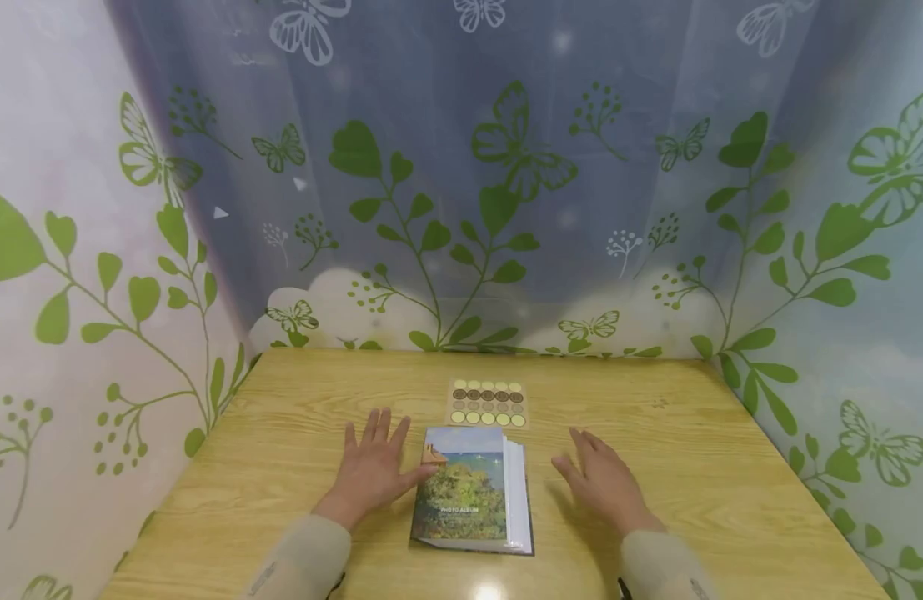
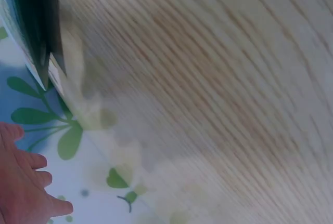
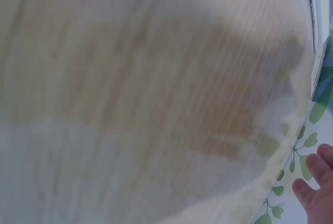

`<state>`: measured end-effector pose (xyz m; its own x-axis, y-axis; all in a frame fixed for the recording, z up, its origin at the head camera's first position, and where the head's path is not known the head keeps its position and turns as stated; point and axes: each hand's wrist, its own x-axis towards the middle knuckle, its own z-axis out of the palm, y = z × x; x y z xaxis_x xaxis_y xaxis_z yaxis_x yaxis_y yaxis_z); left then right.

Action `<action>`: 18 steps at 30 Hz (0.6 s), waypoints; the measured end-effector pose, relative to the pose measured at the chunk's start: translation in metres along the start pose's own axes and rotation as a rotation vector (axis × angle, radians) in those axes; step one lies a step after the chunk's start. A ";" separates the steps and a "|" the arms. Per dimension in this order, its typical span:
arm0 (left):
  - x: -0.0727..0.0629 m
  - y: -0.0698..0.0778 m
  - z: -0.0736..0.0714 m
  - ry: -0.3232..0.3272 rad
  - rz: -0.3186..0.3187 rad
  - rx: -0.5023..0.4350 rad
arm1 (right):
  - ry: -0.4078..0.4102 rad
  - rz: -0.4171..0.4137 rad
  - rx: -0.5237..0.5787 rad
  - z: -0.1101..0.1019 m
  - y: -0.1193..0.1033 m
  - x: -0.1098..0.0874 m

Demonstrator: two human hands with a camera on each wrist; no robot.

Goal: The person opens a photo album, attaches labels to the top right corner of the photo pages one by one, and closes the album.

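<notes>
A thick photo album point(image 1: 464, 487) lies on the wooden table with its painted landscape cover up and its page edges showing on the right. My left hand point(image 1: 373, 471) is to the left of it, fingers spread, the thumb tip overlapping the cover's left edge in the head view. Right of the album, my right hand point(image 1: 602, 479) is apart from it, fingers extended and holding nothing. Behind the album lies a sheet of round stickers point(image 1: 489, 402) in yellow and brown rows. In the left wrist view, the album's dark side point(image 2: 36, 21) stands at the upper left.
The wooden table point(image 1: 701, 467) reaches back to a curtain point(image 1: 461, 208) printed with leaves and butterflies, which also hangs along both sides. A bright light reflection shows at the table's near edge.
</notes>
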<state>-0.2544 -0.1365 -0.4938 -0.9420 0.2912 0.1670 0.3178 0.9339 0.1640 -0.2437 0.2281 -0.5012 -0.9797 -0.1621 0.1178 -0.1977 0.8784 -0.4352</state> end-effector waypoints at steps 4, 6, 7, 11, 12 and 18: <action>-0.001 0.010 -0.003 -0.035 0.011 -0.004 | -0.008 0.019 0.046 0.003 -0.004 -0.002; -0.002 0.016 -0.003 -0.051 0.019 -0.021 | -0.013 0.024 0.061 0.004 -0.006 -0.003; -0.002 0.019 -0.004 -0.059 0.024 -0.029 | -0.012 0.022 0.070 0.005 -0.007 -0.003; -0.004 0.029 -0.004 -0.082 0.047 -0.076 | -0.010 0.010 0.093 0.008 -0.012 -0.006; -0.004 0.031 -0.003 -0.085 0.056 -0.083 | -0.007 0.005 0.098 0.009 -0.014 -0.006; -0.008 0.042 -0.003 -0.114 0.117 -0.085 | -0.012 -0.017 0.113 0.015 -0.023 -0.009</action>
<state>-0.2327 -0.1001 -0.4856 -0.9028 0.4228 0.0789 0.4291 0.8729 0.2322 -0.2305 0.2023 -0.5057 -0.9764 -0.1828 0.1154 -0.2161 0.8192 -0.5312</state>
